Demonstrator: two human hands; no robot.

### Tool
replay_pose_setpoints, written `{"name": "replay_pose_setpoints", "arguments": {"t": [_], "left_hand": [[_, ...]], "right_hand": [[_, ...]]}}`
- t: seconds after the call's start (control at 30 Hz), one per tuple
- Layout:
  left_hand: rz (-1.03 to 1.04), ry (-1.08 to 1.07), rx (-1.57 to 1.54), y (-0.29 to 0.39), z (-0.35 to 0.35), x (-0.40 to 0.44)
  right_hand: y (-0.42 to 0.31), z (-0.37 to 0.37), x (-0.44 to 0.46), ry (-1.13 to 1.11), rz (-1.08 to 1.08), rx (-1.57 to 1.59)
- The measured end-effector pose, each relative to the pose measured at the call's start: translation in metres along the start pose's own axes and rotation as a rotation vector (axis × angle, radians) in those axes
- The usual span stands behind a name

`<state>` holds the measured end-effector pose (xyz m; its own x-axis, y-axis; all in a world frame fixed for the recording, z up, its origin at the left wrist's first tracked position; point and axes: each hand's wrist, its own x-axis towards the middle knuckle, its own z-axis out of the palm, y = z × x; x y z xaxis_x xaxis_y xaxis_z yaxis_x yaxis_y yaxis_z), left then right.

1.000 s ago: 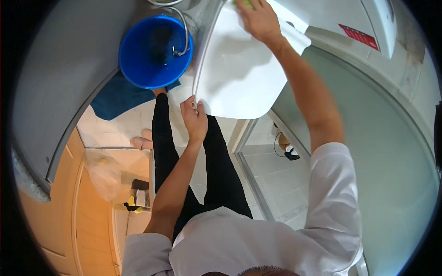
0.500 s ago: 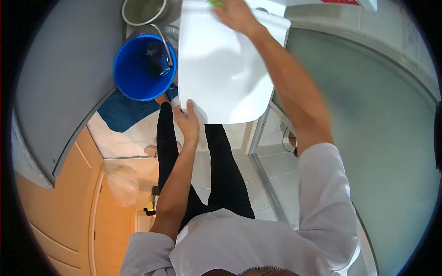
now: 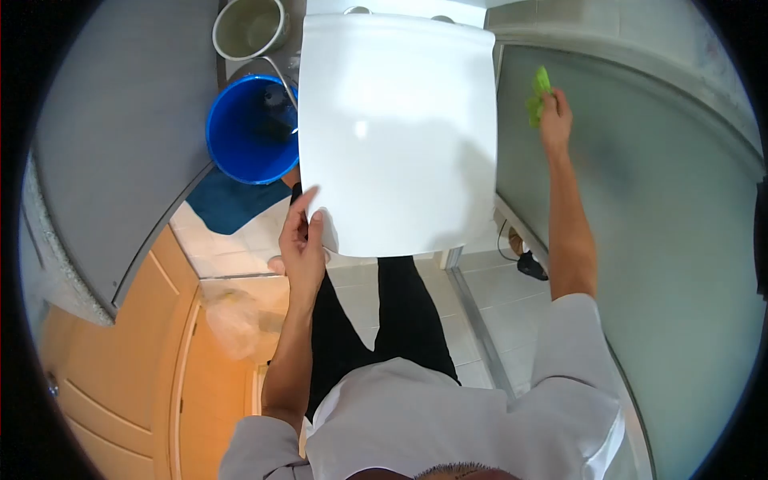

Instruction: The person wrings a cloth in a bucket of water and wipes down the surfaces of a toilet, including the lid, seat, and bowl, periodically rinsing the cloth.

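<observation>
Cloth (image 3: 542, 78) is poking from the gripping right hand (image 3: 556, 120), upper right; the spread left hand (image 3: 302, 260) is overlapping the lid (image 3: 400, 120).

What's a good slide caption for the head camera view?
Right hand holds a green cloth beside the white lid; left hand at its edge, blue bucket nearby.

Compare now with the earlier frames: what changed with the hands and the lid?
The right hand moved right, off the far part of the white lid, still holding the green cloth. The view shifted too, so I can't tell whether the lid itself moved. Unchanged: the left hand at the lid's near-left corner, the blue bucket left of the lid.
</observation>
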<state>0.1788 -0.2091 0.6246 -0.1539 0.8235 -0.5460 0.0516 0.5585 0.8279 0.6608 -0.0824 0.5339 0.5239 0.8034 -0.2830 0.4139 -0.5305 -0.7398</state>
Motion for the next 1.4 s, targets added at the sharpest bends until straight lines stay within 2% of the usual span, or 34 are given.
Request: {"name": "replay_pose_setpoints", "arguments": {"t": [0.03, 0.07, 0.13, 0.17, 0.2, 0.23, 0.27, 0.3, 0.33, 0.4, 0.43, 0.47, 0.53, 0.6, 0.67, 0.7, 0.73, 0.77, 0.8, 0.83, 0.87, 0.9, 0.93, 1.0, 1.03, 1.1, 1.13, 1.2, 1.23, 1.27, 1.33, 1.37, 1.4], "left_hand": [[-0.144, -0.085, 0.012, 0.043, -0.003, -0.009], [-0.135, -0.093, 0.033, 0.057, -0.007, -0.013], [0.068, -0.122, -0.205, 0.073, -0.01, -0.016], [0.167, -0.179, -0.154, 0.071, -0.021, -0.014], [0.411, -0.235, -0.111, 0.09, -0.013, -0.009], [0.417, -0.163, 0.071, 0.109, -0.011, -0.004], [0.422, -0.087, 0.253, 0.122, -0.009, 0.0], [0.507, -0.069, 0.269, 0.126, -0.01, 0.01], [0.598, -0.051, 0.281, 0.133, -0.01, 0.024], [0.8, 0.0, 0.429, 0.169, -0.006, 0.046], [0.87, 0.092, 0.549, 0.186, -0.002, 0.054], [0.943, 0.186, 0.667, 0.203, 0.004, 0.063], [0.921, 0.304, 0.731, 0.225, 0.008, 0.093], [1.06, 0.365, 0.884, 0.253, 0.009, 0.129], [0.946, 0.354, 1.026, 0.281, 0.018, 0.15], [0.945, 0.351, 1.029, 0.288, 0.022, 0.162], [1.035, 0.361, 0.931, 0.293, 0.026, 0.175], [1.121, 0.37, 0.831, 0.296, 0.032, 0.189], [1.118, 0.366, 0.836, 0.298, 0.041, 0.205], [1.175, 0.342, 0.635, 0.299, 0.049, 0.222], [1.223, 0.319, 0.432, 0.297, 0.055, 0.238], [1.271, 0.355, 0.433, 0.29, 0.054, 0.25], [1.276, 0.353, 0.442, 0.284, 0.06, 0.231], [1.16, -0.044, 0.134, 0.266, 0.069, 0.196], [1.158, -0.043, 0.135, 0.254, 0.063, 0.21], [1.395, 0.127, 0.326, 0.225, 0.053, 0.247], [1.391, 0.119, 0.324, 0.211, 0.051, 0.244], [1.265, 0.182, 0.666, 0.184, 0.041, 0.235], [1.145, 0.15, 0.523, 0.166, 0.044, 0.228], [1.02, 0.126, 0.39, 0.146, 0.045, 0.222], [0.981, 0.199, 0.6, 0.097, 0.024, 0.235], [0.883, 0.193, 0.654, 0.075, 0.019, 0.232], [0.779, 0.184, 0.702, 0.05, 0.019, 0.226]], "right_hand": [[-0.005, -0.011, -0.026, 0.009, 0.146, 0.144], [0.016, -0.018, -0.041, 0.062, 0.229, 0.19], [0.064, -0.02, -0.072, 0.129, 0.319, 0.258], [0.079, -0.02, -0.092, 0.092, 0.365, 0.268], [0.092, -0.019, -0.107, 0.053, 0.412, 0.279], [0.104, -0.014, -0.12, 0.059, 0.423, 0.293], [0.11, -0.008, -0.132, -0.017, 0.417, 0.452], [0.119, -0.004, -0.14, -0.092, 0.403, 0.612], [0.099, 0.0, -0.143, -0.085, 0.403, 0.629], [0.05, 0.009, -0.147, 0.041, 0.334, 0.327], [0.027, 0.012, -0.15, 0.079, 0.244, 0.336], [0.04, 0.011, -0.139, 0.009, 0.226, 0.264], [0.007, 0.019, -0.127, -0.044, 0.227, 0.298], [-0.017, 0.032, -0.108, -0.039, 0.156, 0.286], [-0.034, 0.045, -0.087, -0.075, 0.104, 0.301], [-0.034, 0.061, -0.074, -0.041, -0.01, 0.283], [-0.034, 0.078, -0.057, -0.007, -0.127, 0.265], [-0.038, 0.096, -0.04, 0.061, -0.317, 0.17], [-0.042, 0.113, -0.026, 0.129, -0.503, 0.073], [-0.042, 0.128, -0.017, 0.126, -0.499, 0.075], [-0.044, 0.144, -0.01, 0.11, -0.454, -0.098], [-0.046, 0.159, -0.009, 0.091, -0.408, -0.267], [-0.046, 0.176, -0.012, 0.091, -0.406, -0.258], [-0.047, 0.212, -0.019, 0.419, -0.404, -0.396], [-0.053, 0.231, -0.027, 0.423, -0.326, -0.232], [-0.071, 0.267, -0.045, 0.516, -0.275, -0.201], [-0.071, 0.272, -0.056, 0.518, -0.268, -0.206], [-0.069, 0.278, -0.068, 0.177, -0.58, -0.486], [-0.066, 0.273, -0.064, 0.208, -0.627, -0.502], [-0.064, 0.257, -0.057, 0.204, -0.622, -0.495], [-0.072, 0.231, -0.036, 0.495, -0.463, -0.414], [-0.078, 0.237, -0.036, 0.489, -0.462, -0.408], [-0.081, 0.241, -0.039, 0.374, -0.277, -0.417]]}}
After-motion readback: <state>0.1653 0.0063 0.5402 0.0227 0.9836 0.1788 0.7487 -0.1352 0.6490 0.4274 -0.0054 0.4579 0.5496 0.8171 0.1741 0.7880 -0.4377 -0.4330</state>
